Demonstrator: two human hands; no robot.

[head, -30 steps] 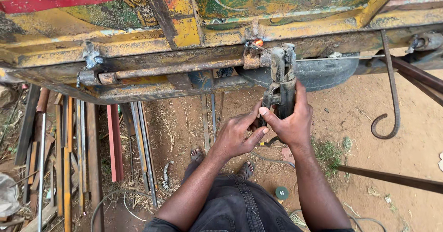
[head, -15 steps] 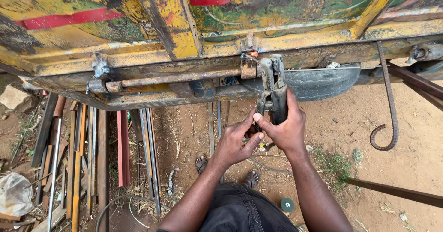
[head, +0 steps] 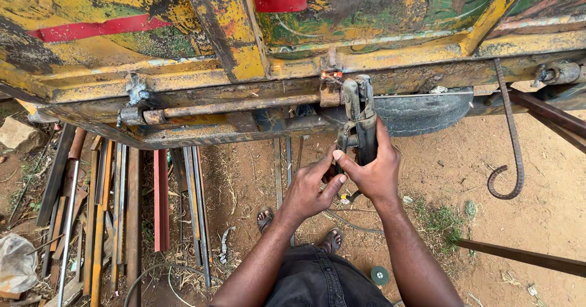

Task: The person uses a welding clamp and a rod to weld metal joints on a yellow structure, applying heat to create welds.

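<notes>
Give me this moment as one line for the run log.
right hand: grips clamp tool | left hand: touching tool handle | tool jaws at frame rail | red bar on ground

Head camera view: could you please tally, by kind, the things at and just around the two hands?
Hands on the clamp, left and right: 2
Grey metal clamp tool: 1
Rusty horizontal rod: 1
Hanging twisted hook: 1
Red steel bar on the ground: 1
Total: 6

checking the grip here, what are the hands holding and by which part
Both hands hold a metal clamp. The right hand wraps its lower handles; the left hand pinches beside them at the bottom. The clamp's top end sits at the rusty rail.
</notes>
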